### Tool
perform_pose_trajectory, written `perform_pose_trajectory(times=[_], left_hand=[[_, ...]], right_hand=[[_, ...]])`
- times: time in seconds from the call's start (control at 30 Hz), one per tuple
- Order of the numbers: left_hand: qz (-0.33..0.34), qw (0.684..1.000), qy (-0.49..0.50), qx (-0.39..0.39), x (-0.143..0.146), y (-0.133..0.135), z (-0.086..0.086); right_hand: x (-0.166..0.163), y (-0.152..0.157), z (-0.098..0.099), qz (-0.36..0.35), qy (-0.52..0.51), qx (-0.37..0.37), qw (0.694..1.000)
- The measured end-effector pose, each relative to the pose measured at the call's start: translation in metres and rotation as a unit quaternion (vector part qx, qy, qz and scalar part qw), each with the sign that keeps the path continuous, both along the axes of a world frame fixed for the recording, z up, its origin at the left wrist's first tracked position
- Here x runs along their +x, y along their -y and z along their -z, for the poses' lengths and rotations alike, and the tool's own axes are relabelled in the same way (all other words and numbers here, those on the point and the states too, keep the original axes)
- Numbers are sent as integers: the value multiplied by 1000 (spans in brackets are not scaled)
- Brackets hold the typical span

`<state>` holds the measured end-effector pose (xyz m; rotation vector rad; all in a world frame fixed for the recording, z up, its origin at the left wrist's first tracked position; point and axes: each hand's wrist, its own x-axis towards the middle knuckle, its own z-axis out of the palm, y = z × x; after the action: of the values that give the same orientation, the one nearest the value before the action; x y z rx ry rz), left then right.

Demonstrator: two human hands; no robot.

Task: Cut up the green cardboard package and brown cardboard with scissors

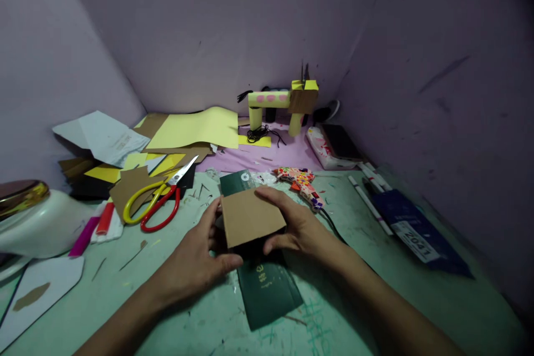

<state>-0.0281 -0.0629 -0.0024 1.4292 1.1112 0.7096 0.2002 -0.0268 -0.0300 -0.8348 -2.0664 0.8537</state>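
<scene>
A small brown cardboard box (252,217) is held between my two hands at the middle of the view. My left hand (200,253) grips its left side, thumb at the lower front edge. Around the right side, my right hand (298,222) has its fingers on the top edge and its thumb below. The box's underside is in shadow. Beneath it lies a dark green packet (269,295) with gold print. Just beyond my right hand rests a flower-patterned glue gun (300,181) with a black cord.
Scissors (161,200) with yellow and red handles lie left, by cardboard and paper scraps. A yellow-and-brown paper animal figure (275,101) stands at the back near a yellow sheet (200,128). Right are white pens (369,204), a blue pouch (417,233) and a phone (342,142).
</scene>
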Motion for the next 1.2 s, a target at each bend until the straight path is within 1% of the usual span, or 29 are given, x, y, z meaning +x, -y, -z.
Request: perform_pose_trajectory(times=[0.07,0.13,0.23,0.3,0.33,0.47,0.53,0.63,0.7,0.73,0.8,0.87,0.97,1.07,1.13,1.2], left_hand=[[4,999,-26,35,-5,0,-1],[7,993,-76,89,-6,0,-2],[27,970,-155,187,-4,-3,-4],[41,959,-167,226,-2,-6,-5],[45,958,-162,233,-1,-7,-6],[49,955,-159,245,-2,-8,-8],[43,952,-166,253,-2,-7,-7],[31,954,-161,253,-2,-6,-6],[25,957,-153,243,-1,-6,-6],[25,958,-152,241,-1,-6,-6],[24,957,-156,242,0,-6,-8],[23,956,-162,245,1,-5,-9],[9,959,-161,235,2,-4,-11],[13,958,-169,230,3,-4,-11],[18,957,-170,234,3,-4,-11],[18,957,-169,236,3,-5,-11]], right_hand=[[1,0,-1,-2,-3,0,1000],[2,-1,-1,-3,-2,3,1000],[3,-2,-1,-2,-1,8,1000],[2,-2,-1,-1,3,14,1000],[1,-2,-1,-1,5,17,1000],[2,-1,-1,-7,24,29,999],[8,3,-5,7,31,29,999],[26,20,-17,66,24,52,996],[38,38,-29,79,42,78,993],[41,47,-34,54,76,84,992],[43,64,-40,-11,185,49,982],[37,74,-39,-60,242,32,968],[26,77,-31,-82,260,26,962],[21,73,-24,-99,258,34,961],[22,71,-23,-116,256,30,959],[23,71,-25,-110,259,23,959]])
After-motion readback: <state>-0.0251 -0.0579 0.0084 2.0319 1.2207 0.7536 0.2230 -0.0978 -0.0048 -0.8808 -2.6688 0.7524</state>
